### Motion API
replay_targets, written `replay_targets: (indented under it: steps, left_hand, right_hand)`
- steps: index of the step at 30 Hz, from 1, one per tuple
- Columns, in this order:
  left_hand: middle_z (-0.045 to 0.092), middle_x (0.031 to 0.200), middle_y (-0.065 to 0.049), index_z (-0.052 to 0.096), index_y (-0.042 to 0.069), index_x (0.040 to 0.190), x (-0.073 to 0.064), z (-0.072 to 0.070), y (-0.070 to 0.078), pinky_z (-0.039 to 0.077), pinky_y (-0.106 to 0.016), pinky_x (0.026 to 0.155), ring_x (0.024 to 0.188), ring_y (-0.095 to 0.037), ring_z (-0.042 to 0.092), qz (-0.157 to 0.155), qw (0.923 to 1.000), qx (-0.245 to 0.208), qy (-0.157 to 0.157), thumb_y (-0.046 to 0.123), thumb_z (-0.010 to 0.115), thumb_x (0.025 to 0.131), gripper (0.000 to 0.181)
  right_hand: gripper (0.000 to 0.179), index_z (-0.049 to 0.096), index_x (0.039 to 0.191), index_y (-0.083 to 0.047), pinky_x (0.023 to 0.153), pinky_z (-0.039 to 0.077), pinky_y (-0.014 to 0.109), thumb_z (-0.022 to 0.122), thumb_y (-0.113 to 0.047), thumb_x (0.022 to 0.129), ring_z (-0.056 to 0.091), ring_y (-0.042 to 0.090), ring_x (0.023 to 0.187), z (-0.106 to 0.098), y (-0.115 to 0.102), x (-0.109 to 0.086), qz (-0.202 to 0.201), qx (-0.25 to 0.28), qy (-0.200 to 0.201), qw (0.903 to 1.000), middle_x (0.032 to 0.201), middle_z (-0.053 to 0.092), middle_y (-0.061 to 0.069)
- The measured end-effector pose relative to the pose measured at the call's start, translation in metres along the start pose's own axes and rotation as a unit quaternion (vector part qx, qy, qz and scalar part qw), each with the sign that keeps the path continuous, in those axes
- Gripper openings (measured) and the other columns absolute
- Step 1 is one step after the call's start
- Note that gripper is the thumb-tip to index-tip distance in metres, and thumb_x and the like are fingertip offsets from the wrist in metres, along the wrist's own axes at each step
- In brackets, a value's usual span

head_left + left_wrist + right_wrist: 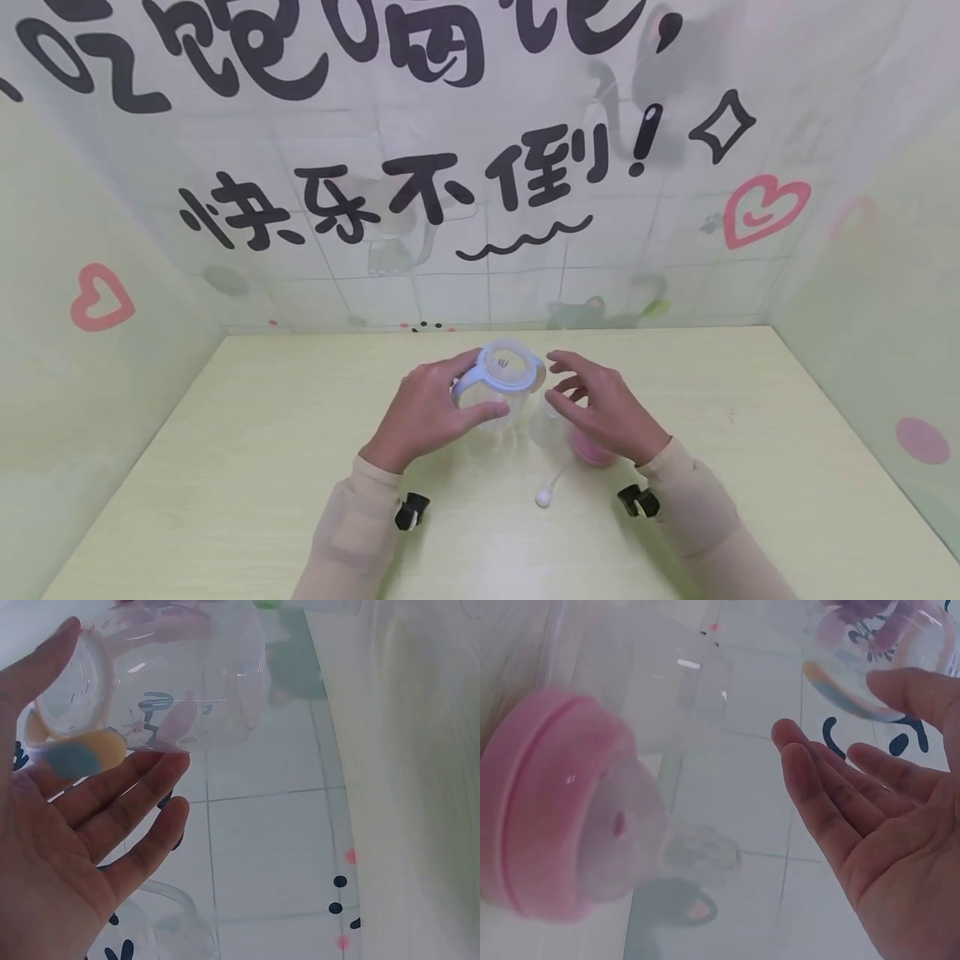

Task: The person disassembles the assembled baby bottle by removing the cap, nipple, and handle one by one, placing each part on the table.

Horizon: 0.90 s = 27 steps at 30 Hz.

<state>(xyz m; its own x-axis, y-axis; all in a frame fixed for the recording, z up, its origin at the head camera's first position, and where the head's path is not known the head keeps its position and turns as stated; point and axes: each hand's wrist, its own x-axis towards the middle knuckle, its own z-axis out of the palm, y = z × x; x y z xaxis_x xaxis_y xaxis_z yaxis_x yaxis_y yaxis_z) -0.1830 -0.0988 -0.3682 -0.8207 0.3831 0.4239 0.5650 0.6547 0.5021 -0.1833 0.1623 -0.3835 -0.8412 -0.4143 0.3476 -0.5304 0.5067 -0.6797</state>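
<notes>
A clear baby bottle [480, 415] with a light-blue ring of handles [471, 377] stands upright in the head view. My left hand [429, 408] holds it from the left, thumb in front. In the left wrist view the same hand [82, 817] has its thumb and fingertips about the bottle [225, 671]. Just to the right, my right hand [611, 408] has loosely bent fingers with nothing between them. Below that hand lies a pink collar [594, 450], whose clear nipple [641, 832] shows in the right wrist view. Beside it is a clear cover [546, 427].
A thin straw with a white weighted end [543, 497] lies on the pale wooden table [262, 500] between the forearms. Printed curtains [450, 283] close off the back and both sides. A black wrist camera [411, 511] sits under each forearm.
</notes>
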Motion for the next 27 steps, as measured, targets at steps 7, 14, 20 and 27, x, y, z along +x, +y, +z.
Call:
replay_targets:
  steps: [7, 14, 20, 27]
  left_hand:
    - [0.067, 0.088, 0.008, 0.066, 0.013, 0.130, 0.000, 0.001, 0.002, 0.043, -0.030, 0.063, 0.067, -0.012, 0.050, 0.011, 0.9999, -0.007, -0.006, 0.049, 0.083, 0.076, 0.066]
    - [0.067, 0.088, 0.009, 0.066, 0.013, 0.130, 0.000, 0.002, 0.002, 0.043, -0.030, 0.064, 0.066, -0.012, 0.049, 0.017, 0.9998, -0.009, -0.011, 0.049, 0.083, 0.076, 0.067]
    - [0.067, 0.090, 0.009, 0.066, 0.014, 0.130, 0.000, 0.003, 0.002, 0.043, -0.029, 0.064, 0.066, -0.012, 0.049, 0.019, 0.9997, -0.009, -0.013, 0.050, 0.083, 0.076, 0.067]
    - [0.069, 0.092, 0.008, 0.066, 0.014, 0.130, 0.001, 0.004, 0.003, 0.043, -0.030, 0.065, 0.070, -0.012, 0.051, 0.015, 0.9998, -0.006, -0.015, 0.050, 0.083, 0.076, 0.068]
  right_hand:
    - [0.036, 0.058, 0.129, 0.004, 0.078, 0.057, 0.032, 0.065, 0.002, 0.094, 0.073, 0.025, 0.089, 0.009, -0.002, 0.009, -0.057, 0.034, 0.035, 0.9972, 0.116, 0.068, 0.017]
    - [0.027, 0.062, 0.123, 0.002, 0.081, 0.056, 0.028, 0.060, 0.003, 0.096, 0.072, 0.020, 0.091, 0.012, -0.003, 0.009, -0.062, 0.041, 0.038, 0.9965, 0.110, 0.070, 0.011]
    - [0.026, 0.063, 0.122, 0.003, 0.081, 0.055, 0.028, 0.060, 0.003, 0.097, 0.072, 0.020, 0.091, 0.011, -0.003, 0.008, -0.062, 0.036, 0.040, 0.9966, 0.110, 0.070, 0.012]
    - [0.025, 0.062, 0.122, 0.003, 0.081, 0.056, 0.028, 0.059, 0.003, 0.097, 0.072, 0.021, 0.092, 0.010, -0.003, 0.007, -0.068, 0.031, 0.041, 0.9964, 0.110, 0.070, 0.012]
